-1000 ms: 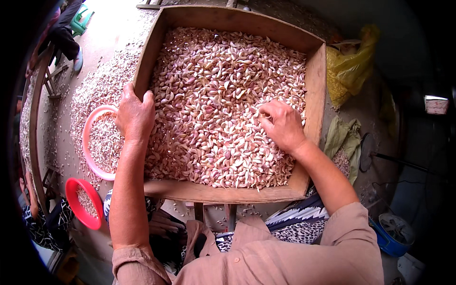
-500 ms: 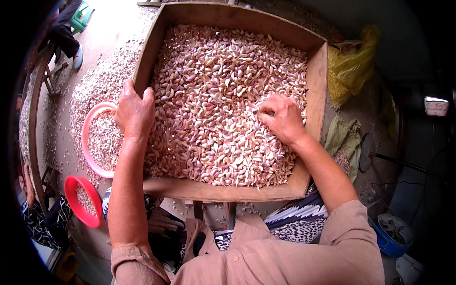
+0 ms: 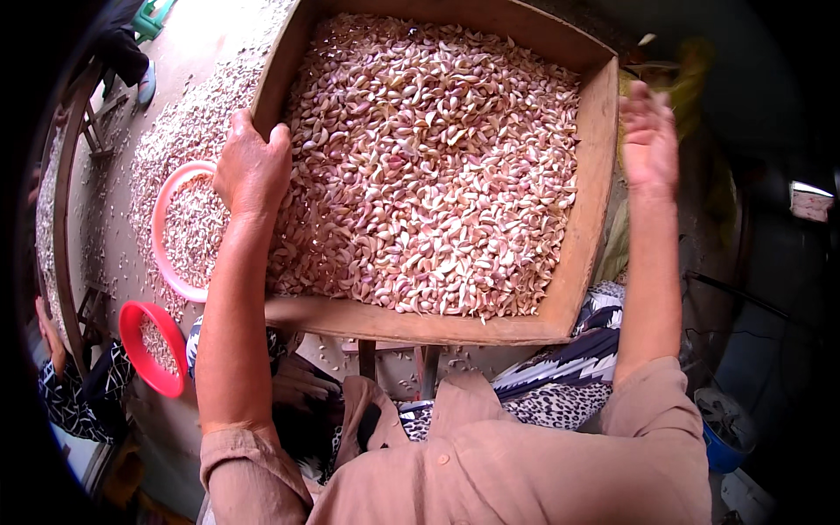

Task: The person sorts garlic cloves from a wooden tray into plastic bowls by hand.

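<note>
A large wooden tray (image 3: 591, 175), tilted slightly in the view, holds a thick layer of pinkish-white garlic cloves (image 3: 420, 184). On its left wall, my left hand (image 3: 254, 166) is closed round the rim, thumb on the inner side. Beyond the right wall my right hand (image 3: 649, 136) is raised, palm up, its slightly blurred fingers apart and nothing in them. A small pale piece (image 3: 647, 39), perhaps a clove, is in the air above those fingertips. Partly behind that hand stands a yellow plastic bag (image 3: 696, 79).
Loose cloves cover the floor at left, around a pink-rimmed basin (image 3: 159, 229) and a red basin (image 3: 131, 341), both with cloves inside. Other people's limbs show at the left edge, beside a wooden frame (image 3: 63, 201). A blue round-bodied thing (image 3: 726, 437) stands lower right.
My right hand has left the cloves and swung up and right past the tray's wall, opening. A pale piece now flies above it. My left hand still grips the rim.
</note>
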The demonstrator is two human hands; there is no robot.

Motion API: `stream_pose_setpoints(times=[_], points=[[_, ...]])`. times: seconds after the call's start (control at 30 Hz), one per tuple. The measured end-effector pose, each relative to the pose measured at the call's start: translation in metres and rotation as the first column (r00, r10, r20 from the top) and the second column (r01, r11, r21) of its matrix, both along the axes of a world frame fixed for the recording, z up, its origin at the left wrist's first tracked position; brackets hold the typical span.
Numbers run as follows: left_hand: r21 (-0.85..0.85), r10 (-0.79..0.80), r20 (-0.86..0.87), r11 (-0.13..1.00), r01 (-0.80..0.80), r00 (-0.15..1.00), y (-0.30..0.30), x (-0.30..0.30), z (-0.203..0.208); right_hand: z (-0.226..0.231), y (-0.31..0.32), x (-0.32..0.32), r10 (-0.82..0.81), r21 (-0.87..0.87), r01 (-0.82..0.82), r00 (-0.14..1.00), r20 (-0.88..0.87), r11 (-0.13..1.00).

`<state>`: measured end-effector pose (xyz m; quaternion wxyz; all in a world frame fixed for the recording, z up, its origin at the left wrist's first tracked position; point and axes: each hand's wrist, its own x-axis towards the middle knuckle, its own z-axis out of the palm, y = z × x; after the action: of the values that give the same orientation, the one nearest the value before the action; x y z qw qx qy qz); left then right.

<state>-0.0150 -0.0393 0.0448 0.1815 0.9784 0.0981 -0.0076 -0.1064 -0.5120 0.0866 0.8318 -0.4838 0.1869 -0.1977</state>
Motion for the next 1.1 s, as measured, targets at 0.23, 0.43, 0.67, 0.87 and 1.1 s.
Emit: stream_pose_setpoints(times=[0.23, 0.43, 0.67, 0.87, 1.1], points=[[0.038, 0.001, 0.019, 0.999, -0.001, 1.0, 0.007, 0.0, -0.005, -0.024, 0.098, -0.012, 0.265, -0.446, -0.41, 0.898, -0.352, 0.796], [0.048, 0.013, -0.015, 0.999, -0.012, 1.0, 0.008, 0.0, 0.001, -0.011, 0.168, -0.043, 0.697, -0.176, -0.932, 0.355, -0.623, 0.318], [0.002, -0.013, -0.02, 1.0, 0.013, 1.0, 0.006, 0.003, -0.002, -0.015, 0.205, -0.077, 0.797, -0.043, -0.989, -0.087, -0.597, -0.14], [0.016, 0.009, -0.069, 1.0, -0.007, 0.998, 0.006, 0.003, -0.001, -0.036, 0.214, -0.092, 0.88, -0.275, -0.938, -0.059, -0.472, -0.211], [0.022, 0.0, -0.048, 1.0, 0.001, 0.999, 0.006, 0.003, -0.002, -0.049, 0.2, -0.06, 0.739, -0.424, -0.903, 0.234, -0.631, -0.077]])
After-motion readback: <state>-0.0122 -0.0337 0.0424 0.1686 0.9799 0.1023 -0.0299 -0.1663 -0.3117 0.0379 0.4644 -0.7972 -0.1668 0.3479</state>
